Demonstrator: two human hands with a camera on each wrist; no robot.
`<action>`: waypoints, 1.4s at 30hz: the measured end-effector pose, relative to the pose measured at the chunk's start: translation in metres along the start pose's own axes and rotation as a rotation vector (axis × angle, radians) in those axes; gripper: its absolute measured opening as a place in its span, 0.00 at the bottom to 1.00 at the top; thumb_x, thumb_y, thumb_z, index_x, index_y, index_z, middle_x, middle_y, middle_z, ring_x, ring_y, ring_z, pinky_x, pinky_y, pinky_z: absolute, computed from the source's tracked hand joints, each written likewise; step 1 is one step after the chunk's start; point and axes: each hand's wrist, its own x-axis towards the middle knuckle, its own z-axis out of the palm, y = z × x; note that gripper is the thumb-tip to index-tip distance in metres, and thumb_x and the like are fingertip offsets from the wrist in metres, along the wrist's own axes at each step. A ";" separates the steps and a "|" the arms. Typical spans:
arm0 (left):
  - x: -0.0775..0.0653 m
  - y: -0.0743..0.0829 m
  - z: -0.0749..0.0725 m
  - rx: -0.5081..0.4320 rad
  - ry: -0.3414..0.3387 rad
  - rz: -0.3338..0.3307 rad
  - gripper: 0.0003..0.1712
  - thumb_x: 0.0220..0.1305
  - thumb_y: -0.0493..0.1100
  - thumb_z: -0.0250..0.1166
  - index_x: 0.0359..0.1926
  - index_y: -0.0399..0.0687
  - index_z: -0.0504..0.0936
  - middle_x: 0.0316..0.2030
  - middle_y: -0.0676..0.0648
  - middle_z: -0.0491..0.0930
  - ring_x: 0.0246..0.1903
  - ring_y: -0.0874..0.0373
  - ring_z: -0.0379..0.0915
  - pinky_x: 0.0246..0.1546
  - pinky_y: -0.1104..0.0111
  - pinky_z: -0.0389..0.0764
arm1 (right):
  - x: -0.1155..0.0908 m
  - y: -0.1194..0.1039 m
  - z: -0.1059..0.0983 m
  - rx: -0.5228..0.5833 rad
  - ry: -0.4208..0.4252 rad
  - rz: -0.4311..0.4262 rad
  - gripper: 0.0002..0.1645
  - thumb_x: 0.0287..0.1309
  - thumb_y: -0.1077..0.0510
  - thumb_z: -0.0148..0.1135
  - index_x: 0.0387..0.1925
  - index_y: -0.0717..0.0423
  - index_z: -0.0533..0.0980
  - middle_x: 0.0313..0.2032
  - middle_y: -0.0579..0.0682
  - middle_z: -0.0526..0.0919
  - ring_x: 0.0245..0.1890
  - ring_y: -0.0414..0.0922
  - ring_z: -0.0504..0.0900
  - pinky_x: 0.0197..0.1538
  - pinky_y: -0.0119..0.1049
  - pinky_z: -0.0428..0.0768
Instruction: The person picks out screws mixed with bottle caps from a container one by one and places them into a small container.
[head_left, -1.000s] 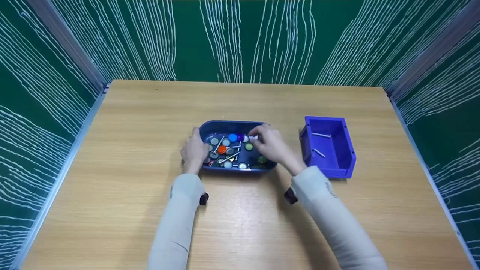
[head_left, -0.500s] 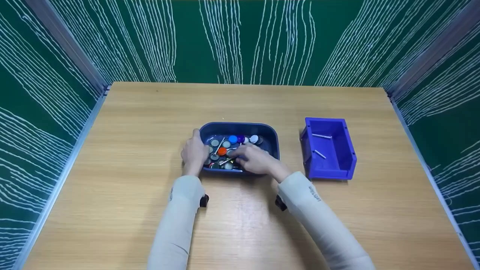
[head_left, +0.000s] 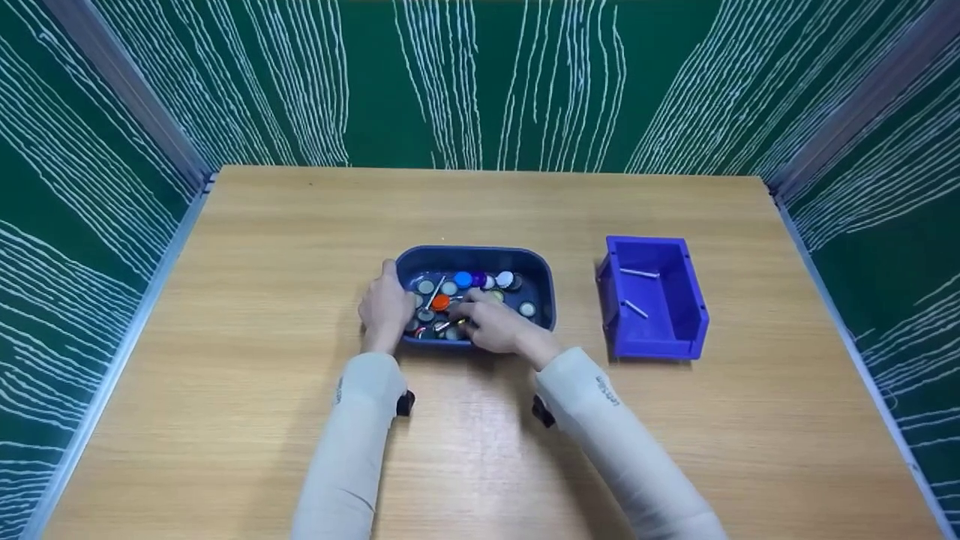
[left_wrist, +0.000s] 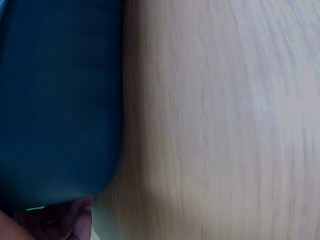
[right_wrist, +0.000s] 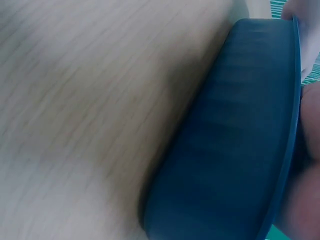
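Note:
In the head view my left hand (head_left: 385, 310) grips the left end of a dark blue plastic basin (head_left: 551, 289); its fingertips show beside the basin's end wall (left_wrist: 62, 115) in the left wrist view. My right hand (head_left: 491, 322) reaches over the near rim, fingers bent down among bottle caps and metal screws. Its fingertips are hidden, so a hold on anything cannot be made out. Near them lie an orange cap (head_left: 440, 302) and a slanted screw (head_left: 435, 292). A blue cap (head_left: 463, 280) and a white cap (head_left: 505, 279) lie towards the basin's far side.
A purple-blue open bin (head_left: 656, 349) stands right of the basin, with two screws (head_left: 636, 309) visible on its floor. Both containers rest on a wooden table (head_left: 285, 247). Green panels with white streaks (head_left: 510, 90) border the back and sides.
My right hand has moved from the white cap at the basin's far right to the near middle, then slightly left. The white cap now lies uncovered. My left hand keeps its grip.

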 end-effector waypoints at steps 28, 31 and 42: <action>-0.001 -0.001 -0.001 0.003 0.000 0.006 0.31 0.62 0.42 0.58 0.66 0.52 0.64 0.50 0.36 0.82 0.44 0.40 0.80 0.43 0.47 0.79 | 0.003 0.008 -0.002 0.098 -0.045 0.254 0.05 0.59 0.58 0.67 0.33 0.57 0.82 0.31 0.48 0.83 0.34 0.43 0.75 0.45 0.39 0.76; -0.001 -0.002 -0.001 0.012 0.002 -0.004 0.30 0.62 0.42 0.58 0.66 0.53 0.64 0.49 0.37 0.82 0.42 0.41 0.80 0.42 0.48 0.79 | 0.004 0.005 -0.001 0.068 -0.048 0.260 0.04 0.59 0.59 0.65 0.31 0.57 0.83 0.30 0.48 0.83 0.34 0.44 0.76 0.45 0.40 0.76; 0.000 0.000 -0.001 0.004 -0.001 0.003 0.31 0.62 0.42 0.58 0.67 0.52 0.63 0.50 0.37 0.82 0.44 0.40 0.80 0.44 0.47 0.79 | 0.005 0.001 -0.005 -0.022 -0.069 0.276 0.12 0.59 0.67 0.53 0.44 0.61 0.77 0.41 0.55 0.82 0.42 0.50 0.78 0.50 0.45 0.78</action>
